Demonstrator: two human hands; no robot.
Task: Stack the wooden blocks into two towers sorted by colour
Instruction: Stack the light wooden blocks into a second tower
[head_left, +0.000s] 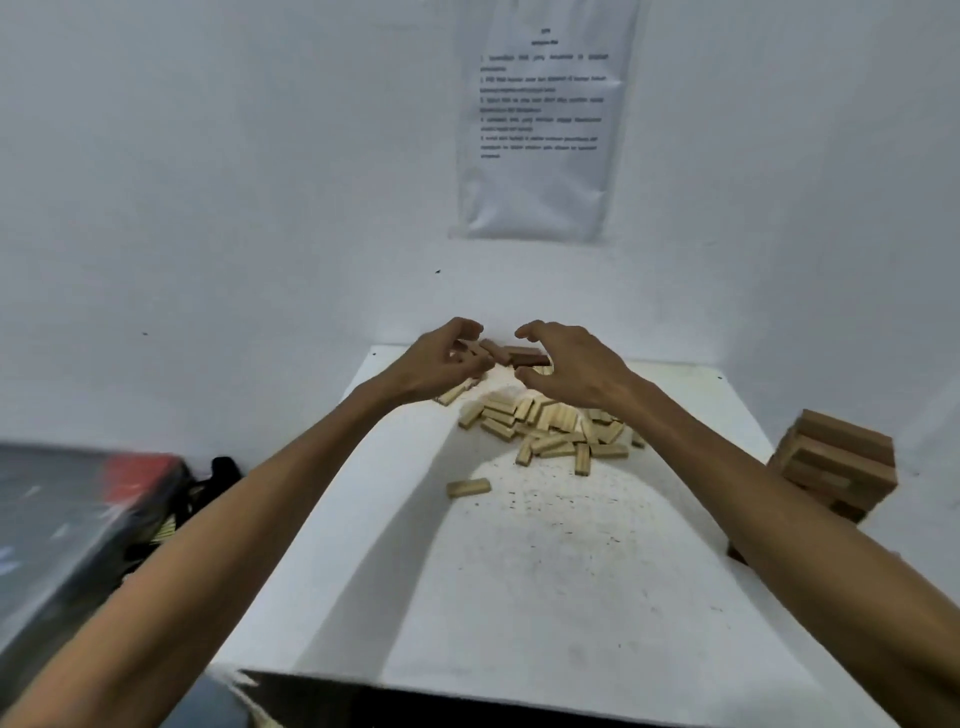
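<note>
**Where Both Hands Meet the Dark Blocks**

While the left hand (444, 364) curls its fingers closed on the near end of a reddish-brown block (491, 351) at the far edge of the table (519, 597), the right hand (571, 366) is held as a wide claw, with the forefinger arched above and the thumb tucked below a darker brown block (530, 357); whether those digits touch it cannot be told, since the frame is soft there. The two hands face each other, fingertips near but apart, and the two dark blocks lie between them; both forearms reach forward over the white tabletop from the lower corners of the view.

Just nearer the person lies a loose pile of pale blocks (550, 426), jumbled at many angles and partly hidden beneath the right wrist; a few pale pieces also show under the left hand. A single pale block (467, 487) lies flat on the table, apart from the pile and nearer the viewer.

At the right edge of the table stands a tower (836, 460) of brown blocks, several layers high; the right forearm crosses in front of its base.

Behind the table rises a white wall (234, 182) bearing a printed sheet (540, 124), its text too blurred to read; to the left of the table lies a dark case (67, 519) with a red patch, blurred.
</note>
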